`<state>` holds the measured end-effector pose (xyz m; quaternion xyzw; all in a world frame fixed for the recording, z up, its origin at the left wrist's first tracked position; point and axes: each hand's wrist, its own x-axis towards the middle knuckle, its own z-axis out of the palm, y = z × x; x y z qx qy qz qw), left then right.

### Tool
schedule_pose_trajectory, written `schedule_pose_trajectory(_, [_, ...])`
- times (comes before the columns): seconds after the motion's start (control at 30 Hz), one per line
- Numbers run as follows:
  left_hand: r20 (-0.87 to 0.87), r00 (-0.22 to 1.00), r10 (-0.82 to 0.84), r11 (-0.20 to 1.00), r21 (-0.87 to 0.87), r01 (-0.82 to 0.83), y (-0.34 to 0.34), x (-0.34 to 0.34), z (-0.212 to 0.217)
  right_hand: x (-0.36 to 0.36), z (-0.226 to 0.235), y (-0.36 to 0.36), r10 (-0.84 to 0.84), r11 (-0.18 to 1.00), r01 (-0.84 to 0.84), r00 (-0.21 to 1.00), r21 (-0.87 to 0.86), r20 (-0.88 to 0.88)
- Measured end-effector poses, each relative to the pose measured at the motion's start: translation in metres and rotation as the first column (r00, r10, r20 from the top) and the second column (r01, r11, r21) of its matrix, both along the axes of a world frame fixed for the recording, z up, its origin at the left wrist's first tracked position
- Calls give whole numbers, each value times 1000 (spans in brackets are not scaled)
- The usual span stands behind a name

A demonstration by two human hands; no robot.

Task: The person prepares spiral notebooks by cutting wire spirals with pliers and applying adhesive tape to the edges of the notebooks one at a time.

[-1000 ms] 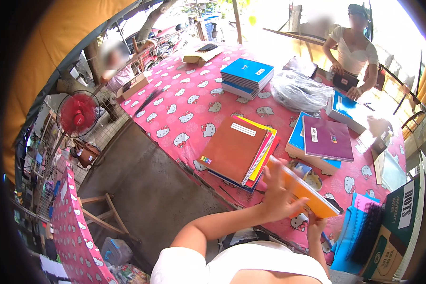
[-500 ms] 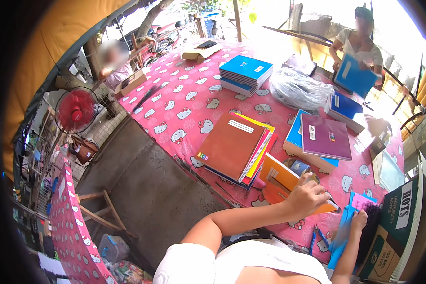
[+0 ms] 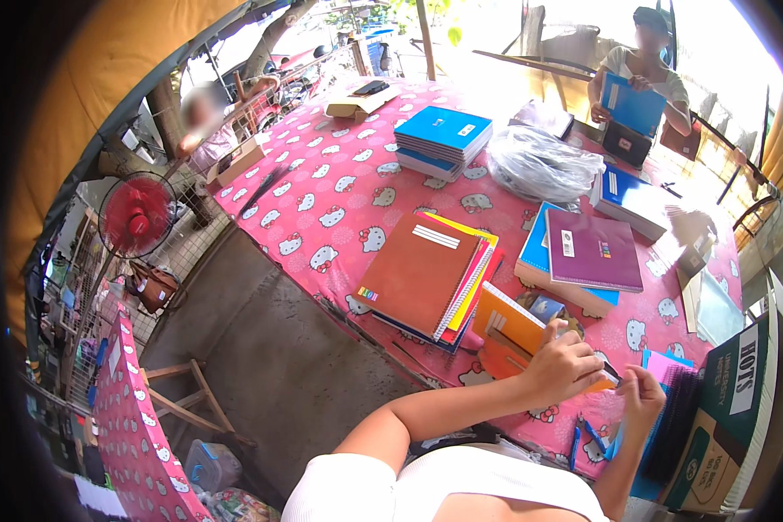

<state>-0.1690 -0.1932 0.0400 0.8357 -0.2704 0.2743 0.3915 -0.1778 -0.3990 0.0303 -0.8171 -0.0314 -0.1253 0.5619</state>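
An orange notebook [image 3: 506,318] stands tilted near the table's front edge, partly covered by my left hand [image 3: 569,358], which is closed on it. My right hand [image 3: 642,396] is raised to the notebook's right end, fingers pinched together. A small dark thing shows between the two hands, too small to name. Just right of my right hand lie black plastic coils [image 3: 672,413] over blue and pink sheets [image 3: 657,364]. A pair of blue-handled pliers [image 3: 585,442] rests on the table below my hands.
A pile of spiral notebooks [image 3: 422,274] sits left of my hands; a purple notebook [image 3: 593,250] tops another pile ahead. Beyond are blue notebooks [image 3: 444,130] and clear plastic [image 3: 539,165]. A green-and-brown carton [image 3: 722,418] stands at right. Across the table a person holds a blue notebook [image 3: 632,104].
My right hand has moved up and left from the blue sheets and coils to the orange notebook's end. My left hand stays on the notebook. The person opposite has raised their blue notebook.
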Motion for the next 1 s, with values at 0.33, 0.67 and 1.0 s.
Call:
schedule_pose_trajectory(0.33, [-2, 1000, -7, 998, -56, 7, 0, 0, 0, 2, 19, -7, 255, 939, -226, 963, 258, -85])
schedule_pose_trajectory(0.67, [7, 999, -37, 997, -71, 37, -1, 5, -4, 8, 17, -11, 344, 881, -264, 927, 393, -149])
schedule_pose_trajectory(1.0, [13, 996, -89, 991, -100, 90, -1, 5, -10, 25, 23, -23, 517, 821, -412, 830, 396, -208])
